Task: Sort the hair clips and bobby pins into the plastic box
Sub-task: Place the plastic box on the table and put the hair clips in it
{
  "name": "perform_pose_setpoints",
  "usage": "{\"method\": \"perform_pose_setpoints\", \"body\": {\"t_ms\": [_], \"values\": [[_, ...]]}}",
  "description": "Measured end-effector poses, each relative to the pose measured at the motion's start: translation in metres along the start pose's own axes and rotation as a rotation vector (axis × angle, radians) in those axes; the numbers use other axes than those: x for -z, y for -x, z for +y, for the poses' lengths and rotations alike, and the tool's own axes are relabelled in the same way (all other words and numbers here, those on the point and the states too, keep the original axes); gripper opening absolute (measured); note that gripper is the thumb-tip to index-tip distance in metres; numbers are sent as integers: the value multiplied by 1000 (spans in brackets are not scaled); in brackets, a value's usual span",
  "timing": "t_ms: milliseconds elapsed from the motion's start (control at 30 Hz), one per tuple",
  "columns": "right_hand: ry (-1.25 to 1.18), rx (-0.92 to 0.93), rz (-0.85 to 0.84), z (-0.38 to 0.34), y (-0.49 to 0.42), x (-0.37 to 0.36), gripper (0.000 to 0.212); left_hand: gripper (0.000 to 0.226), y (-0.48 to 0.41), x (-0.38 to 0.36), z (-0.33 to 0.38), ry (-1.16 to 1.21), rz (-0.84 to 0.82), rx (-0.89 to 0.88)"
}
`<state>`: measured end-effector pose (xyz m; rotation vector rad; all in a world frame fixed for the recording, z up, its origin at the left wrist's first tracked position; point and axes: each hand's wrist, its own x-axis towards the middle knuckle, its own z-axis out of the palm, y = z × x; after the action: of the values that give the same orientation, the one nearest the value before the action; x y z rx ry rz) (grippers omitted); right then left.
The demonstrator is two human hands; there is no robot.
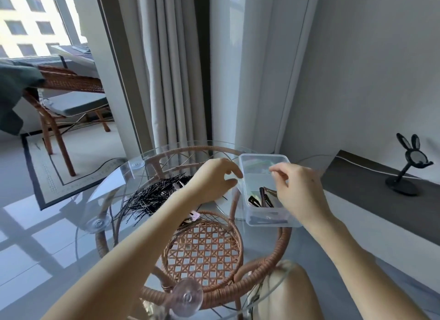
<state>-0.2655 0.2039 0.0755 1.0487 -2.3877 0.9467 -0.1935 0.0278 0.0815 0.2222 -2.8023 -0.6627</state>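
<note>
At the near edge of the glass surface (pixel 71 224) a knee shows through the pane, and just beyond it the woven rattan shelf (pixel 204 250) sits under the glass. Further in, a pink hair clip (pixel 195 215) lies by the left forearm, and the heap of black bobby pins (pixel 154 196) spreads toward the left edge, their long axes mostly slanting from near-left to far-right. The left hand (pixel 212 179) hovers just right of that heap, fingers (pixel 234 173) loosely curled and a little apart; I cannot tell whether they hold a pin. The right hand (pixel 297 188) hangs over the plastic box (pixel 262 215) at the right edge, its fingers pinched together, though anything between them is too small to see. Dark clips (pixel 262 199) already lie in the box's near half. The left hand is the nearer one to the pins, so the next pick likely falls to it. Past the surface hang pale curtains (pixel 171 69); a rattan chair (pixel 64 98) stands by the window.
</note>
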Motion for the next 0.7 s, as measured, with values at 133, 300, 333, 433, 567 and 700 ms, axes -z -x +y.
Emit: {"method": "perform_pose_setpoints", "body": {"t_ms": [133, 300, 333, 433, 567, 700], "values": [[-132, 195, -391, -35, 20, -41, 37, 24, 54, 22, -61, -154, 37, 236], [66, 216, -682, -64, 33, -116, 79, 64, 121, 8, -101, -238, -55, 480], [105, 220, -686, -70, 33, -128, 82, 72, 130, 2, -105, -211, -62, 495], [153, 253, -605, -80, 34, -150, 74, 83, 142, -18, -109, -157, -21, 484], [137, 359, -498, -83, 35, -151, 49, 75, 142, -32, -108, -115, 90, 410], [206, 635, -246, -82, 46, -140, 24, 51, 140, -37, -104, -118, 173, 282]]}}
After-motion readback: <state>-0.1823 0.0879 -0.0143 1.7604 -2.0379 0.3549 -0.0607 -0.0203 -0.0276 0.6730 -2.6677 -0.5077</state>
